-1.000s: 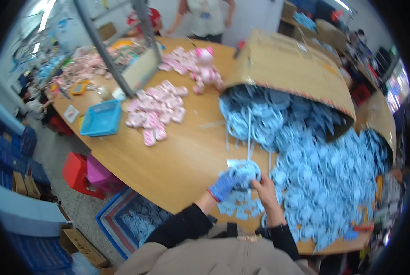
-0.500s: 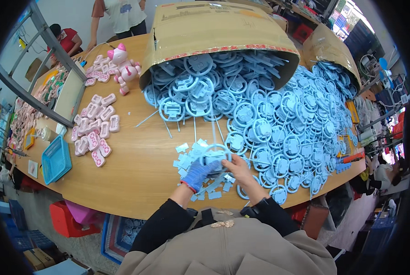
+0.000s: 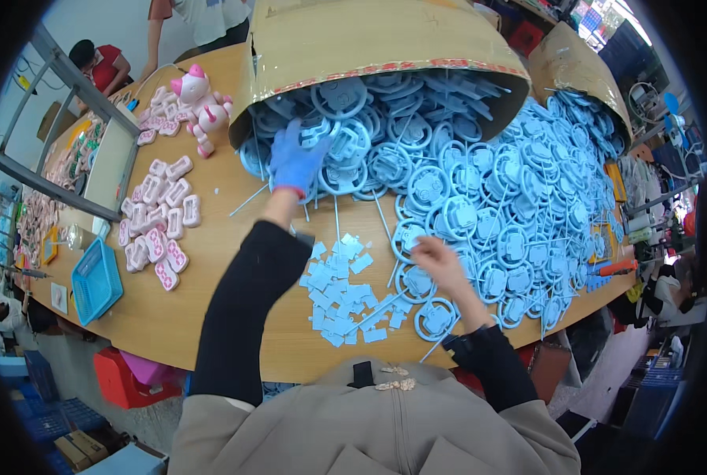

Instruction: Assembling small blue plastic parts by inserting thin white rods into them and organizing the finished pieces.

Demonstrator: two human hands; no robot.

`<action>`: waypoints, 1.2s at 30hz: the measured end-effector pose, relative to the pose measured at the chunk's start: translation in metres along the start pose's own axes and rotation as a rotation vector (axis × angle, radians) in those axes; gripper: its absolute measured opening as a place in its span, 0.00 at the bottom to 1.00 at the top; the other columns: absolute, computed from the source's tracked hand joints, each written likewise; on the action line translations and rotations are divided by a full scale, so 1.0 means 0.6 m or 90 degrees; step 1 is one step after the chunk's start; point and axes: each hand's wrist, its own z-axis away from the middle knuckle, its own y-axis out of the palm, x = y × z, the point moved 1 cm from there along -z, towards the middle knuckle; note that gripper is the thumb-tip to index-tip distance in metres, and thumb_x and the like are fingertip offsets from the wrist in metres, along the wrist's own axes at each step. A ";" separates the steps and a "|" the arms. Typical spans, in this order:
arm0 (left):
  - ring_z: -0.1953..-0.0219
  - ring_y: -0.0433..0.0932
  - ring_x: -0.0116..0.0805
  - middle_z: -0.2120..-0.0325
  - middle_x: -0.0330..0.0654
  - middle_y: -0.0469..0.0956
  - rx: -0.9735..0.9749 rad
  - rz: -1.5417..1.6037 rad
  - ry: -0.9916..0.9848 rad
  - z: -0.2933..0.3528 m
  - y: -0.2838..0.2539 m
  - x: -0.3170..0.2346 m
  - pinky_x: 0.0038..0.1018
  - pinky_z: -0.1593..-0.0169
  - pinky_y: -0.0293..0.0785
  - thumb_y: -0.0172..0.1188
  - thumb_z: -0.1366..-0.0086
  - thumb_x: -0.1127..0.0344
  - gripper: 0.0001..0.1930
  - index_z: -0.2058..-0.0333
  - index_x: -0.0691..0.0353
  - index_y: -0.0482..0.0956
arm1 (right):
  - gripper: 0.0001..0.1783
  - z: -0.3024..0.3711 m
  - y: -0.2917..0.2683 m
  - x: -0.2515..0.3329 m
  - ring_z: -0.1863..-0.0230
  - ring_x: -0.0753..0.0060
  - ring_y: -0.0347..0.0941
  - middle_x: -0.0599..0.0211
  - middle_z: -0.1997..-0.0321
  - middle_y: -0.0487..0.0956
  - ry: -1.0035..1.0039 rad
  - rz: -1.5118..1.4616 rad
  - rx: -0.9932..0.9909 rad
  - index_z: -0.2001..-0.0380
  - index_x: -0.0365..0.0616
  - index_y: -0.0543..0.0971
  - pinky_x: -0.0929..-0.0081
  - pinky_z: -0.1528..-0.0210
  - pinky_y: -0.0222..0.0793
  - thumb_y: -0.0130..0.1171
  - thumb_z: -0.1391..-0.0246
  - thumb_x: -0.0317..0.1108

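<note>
My left hand (image 3: 296,162), in a blue glove, is stretched out to the mouth of a cardboard box (image 3: 385,36) lying on its side. Its fingers are spread over light blue plastic rings (image 3: 345,146), each with a middle block and a thin rod, that spill from the box. Whether it touches one I cannot tell. My bare right hand (image 3: 442,265) hovers over the near edge of the ring pile, fingers curled together; what they hold, if anything, is hidden. Between my arms lie small flat light blue plates (image 3: 341,297). One ring (image 3: 435,318) lies near the table's front edge.
Pink-and-white plastic pieces (image 3: 159,210) and a pink toy animal (image 3: 203,103) are on the left of the table (image 3: 211,317). A blue basket (image 3: 98,281) sits at the left edge. A second box (image 3: 579,75) stands back right, an orange-handled tool (image 3: 616,267) below it. Two people are beyond the table.
My hands have parted from the ring they were at together. The left has reached forward to the box mouth; the right has shifted right and a little forward. A ring now lies near the front edge.
</note>
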 end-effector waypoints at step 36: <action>0.34 0.53 0.52 0.37 0.57 0.55 0.225 0.000 -0.198 0.317 -0.105 0.180 0.36 0.33 0.53 0.70 0.52 0.54 0.47 0.36 0.60 0.56 | 0.19 -0.017 0.193 -0.148 0.69 0.71 0.67 0.63 0.69 0.69 -0.151 0.329 0.022 0.59 0.36 0.75 0.74 0.67 0.66 0.55 0.59 0.22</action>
